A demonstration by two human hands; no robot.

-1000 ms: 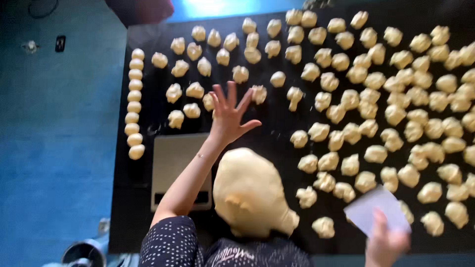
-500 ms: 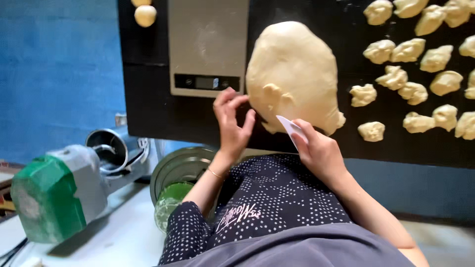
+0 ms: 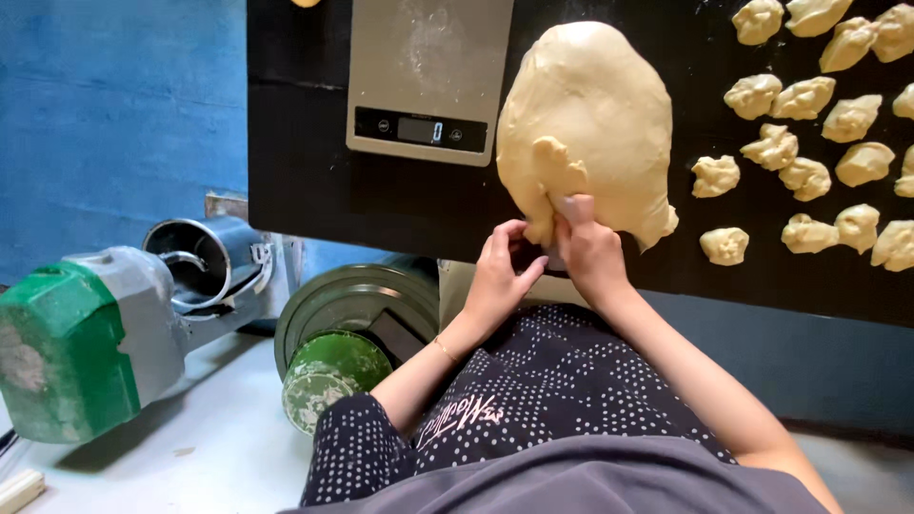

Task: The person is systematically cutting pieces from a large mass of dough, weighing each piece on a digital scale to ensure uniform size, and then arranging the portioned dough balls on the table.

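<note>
Pale, soft dough (image 3: 590, 124) lies in one big mass on the black worktop (image 3: 314, 190), its near edge right at the person's fingertips. Both hands meet at that lower edge. The right hand (image 3: 588, 249) is curled, fingers pressed into the bottom of the mass and gripping a lobe of it; a pale flat thing seems tucked under the palm, but it is too hidden to name. The left hand (image 3: 500, 271) sits just beside it, touching or nearly touching, fingers bent toward the same spot with the thumb opposed — whether it actually pinches dough or only steadies the other hand I cannot tell. Working at the near edge keeps the bulk of the mass resting on the worktop while only a small part gets pulled.

Just beyond the left hand stands a flat steel kitchen scale (image 3: 428, 76) with its display facing the person — close enough that a piece could go onto it without reaching far. To the far side of the right hand, well apart from it, many small dough pieces (image 3: 809, 176) lie spread in loose rows, each clear of the next so they do not stick. Below the left forearm, off the worktop, sit a green and grey machine (image 3: 86, 343) and a round green metal part (image 3: 333, 371).
</note>
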